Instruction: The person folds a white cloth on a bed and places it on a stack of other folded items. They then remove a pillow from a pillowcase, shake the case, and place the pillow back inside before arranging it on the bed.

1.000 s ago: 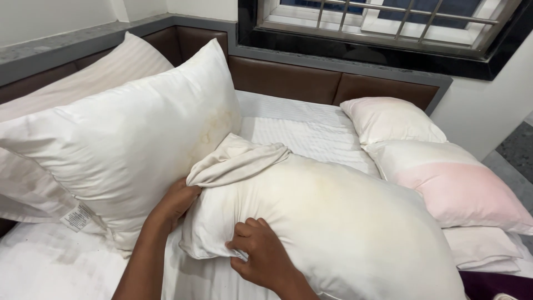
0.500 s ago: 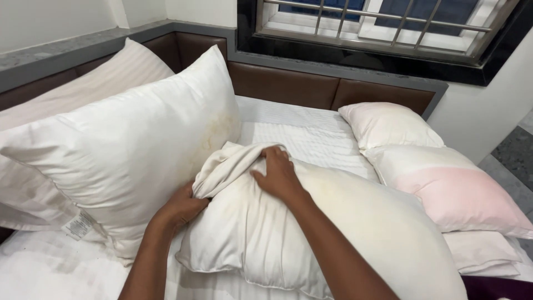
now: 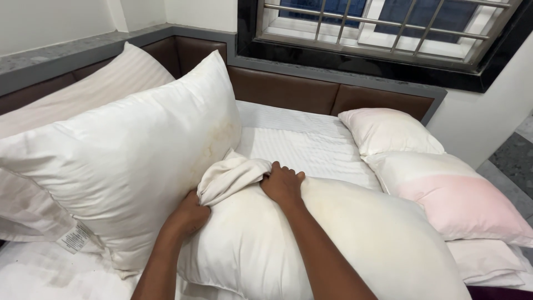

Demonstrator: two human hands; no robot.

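striped white bed sheet (image 3: pixel 300 144) is lying under a big soft cream pillow (image 3: pixel 333 244). left hand (image 3: pixel 186 214) is pinching its loose bunched case end (image 3: pixel 230 175) closed, right hand (image 3: pixel 283 186) is clutching just beside. looks light and floppy, so that loose end seems the best hold.

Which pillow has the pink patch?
The pink-tinted pillow at the right edge of the bed, lying in front of a smaller pale one. The pillow under both hands and the big upright pillow on the left are plain off-white.

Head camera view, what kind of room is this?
Most likely a bedroom, perhaps in a guest house. A bed with a white striped sheet, several pillows such as the pink-tinted pillow, and a padded brown headboard under a barred window.
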